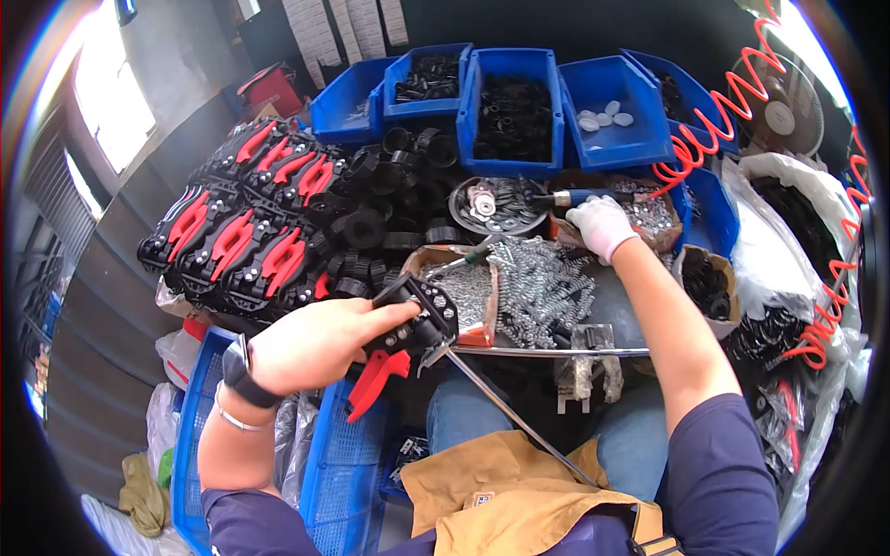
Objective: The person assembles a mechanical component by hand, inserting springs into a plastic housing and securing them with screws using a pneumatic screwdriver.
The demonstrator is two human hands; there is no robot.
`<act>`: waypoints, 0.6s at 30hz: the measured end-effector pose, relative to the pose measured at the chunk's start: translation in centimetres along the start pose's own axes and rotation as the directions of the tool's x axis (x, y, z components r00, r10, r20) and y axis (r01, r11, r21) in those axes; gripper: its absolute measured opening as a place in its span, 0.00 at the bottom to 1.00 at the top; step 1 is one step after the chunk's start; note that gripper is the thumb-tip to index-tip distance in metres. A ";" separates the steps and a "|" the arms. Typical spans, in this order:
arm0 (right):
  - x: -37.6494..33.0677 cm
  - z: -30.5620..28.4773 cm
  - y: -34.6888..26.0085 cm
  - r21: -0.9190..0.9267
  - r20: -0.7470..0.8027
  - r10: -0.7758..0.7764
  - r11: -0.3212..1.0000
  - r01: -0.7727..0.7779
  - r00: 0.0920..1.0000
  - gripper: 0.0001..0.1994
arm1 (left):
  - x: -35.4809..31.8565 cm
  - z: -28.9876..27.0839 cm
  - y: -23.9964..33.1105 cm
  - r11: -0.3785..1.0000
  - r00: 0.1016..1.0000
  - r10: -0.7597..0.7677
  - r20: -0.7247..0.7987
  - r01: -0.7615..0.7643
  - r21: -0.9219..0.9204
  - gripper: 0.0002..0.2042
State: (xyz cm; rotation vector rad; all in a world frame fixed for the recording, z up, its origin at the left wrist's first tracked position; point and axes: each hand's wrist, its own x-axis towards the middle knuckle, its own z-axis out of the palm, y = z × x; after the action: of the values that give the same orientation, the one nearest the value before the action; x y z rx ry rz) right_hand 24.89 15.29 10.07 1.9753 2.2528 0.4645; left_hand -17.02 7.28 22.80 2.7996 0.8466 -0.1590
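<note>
My left hand [320, 341], bare with a dark watch on the wrist, grips a black plastic assembly [434, 315] over the near edge of the bench. A red lever [378, 380] hangs from its underside. My right hand [603, 225], in a white glove, reaches far across the bench, its fingers closed around a blue and black air screwdriver [575, 197] that lies beside a metal bowl of washers [491, 211]. A red coiled hose [681, 153] runs near the tool's end. Below the left hand, a thin metal rod [519, 417] slants toward my lap.
Loose springs [542, 292] are heaped mid-bench beside an open box of small metal parts [468, 301]. Black assemblies with red levers [227, 243] stack at left, next to black rings [366, 222]. Blue bins [508, 116] line the back. A blue crate [199, 417] stands lower left.
</note>
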 end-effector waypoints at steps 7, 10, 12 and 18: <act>1.3 -0.2 1.1 0.219 -0.009 0.066 0.974 -0.062 0.998 0.14 | -0.7 3.7 5.7 0.857 0.692 0.346 -0.634 0.043 0.513 0.11; -1.3 -1.6 1.3 0.975 0.135 0.305 0.127 -0.181 0.943 0.11 | 0.4 4.9 6.9 0.926 0.671 0.263 -0.693 -0.378 -0.015 0.14; -3.6 -4.2 0.5 0.925 0.207 0.221 -0.361 -0.117 0.953 0.10 | 2.1 8.6 8.5 0.864 0.627 -0.020 -0.779 -0.382 -0.329 0.18; -12.3 -11.0 -0.7 0.973 0.044 0.257 -0.230 0.017 0.965 0.15 | 8.0 7.4 10.4 0.937 0.307 -0.010 -0.952 -0.331 -0.116 0.28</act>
State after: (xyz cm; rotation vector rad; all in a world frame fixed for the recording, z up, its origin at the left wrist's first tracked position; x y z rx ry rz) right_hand 23.00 1.39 18.87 2.5937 2.6702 -2.1770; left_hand -4.84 1.40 16.09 2.4185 0.6103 1.6965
